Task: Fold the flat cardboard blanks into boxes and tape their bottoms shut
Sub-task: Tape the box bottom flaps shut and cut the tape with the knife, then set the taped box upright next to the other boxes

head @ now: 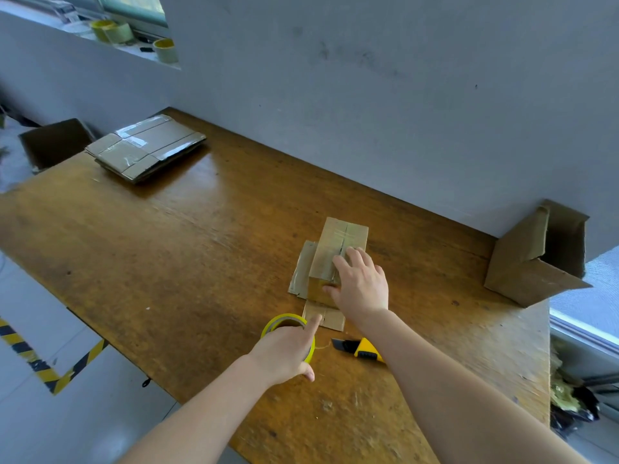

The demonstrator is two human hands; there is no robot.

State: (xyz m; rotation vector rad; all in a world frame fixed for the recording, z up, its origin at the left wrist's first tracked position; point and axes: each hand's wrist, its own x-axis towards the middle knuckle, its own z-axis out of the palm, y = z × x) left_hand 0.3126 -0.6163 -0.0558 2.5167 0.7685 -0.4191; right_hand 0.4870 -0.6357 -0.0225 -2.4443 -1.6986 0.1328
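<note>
Two hands over the wooden table (201, 246). My right hand (361, 283) lies palm down on the small cardboard box (338, 249), fingers spread flat across its taped top, thumb against the near side; it presses rather than grips. Box sits mid-table, its loose flaps splayed out on the surface to the left and toward me. My left hand (288, 349) is wrapped around the yellow tape roll (284, 324) just in front of the box, index finger stretched forward over the rim toward the near flap. Yellow utility knife (361, 350) lies on the table just right of the roll, partly under my right forearm. Stack of flat cardboard blanks (147, 145) rests at the far left corner. One large open carton (536, 259) stands at the right edge, against the grey wall.
</note>
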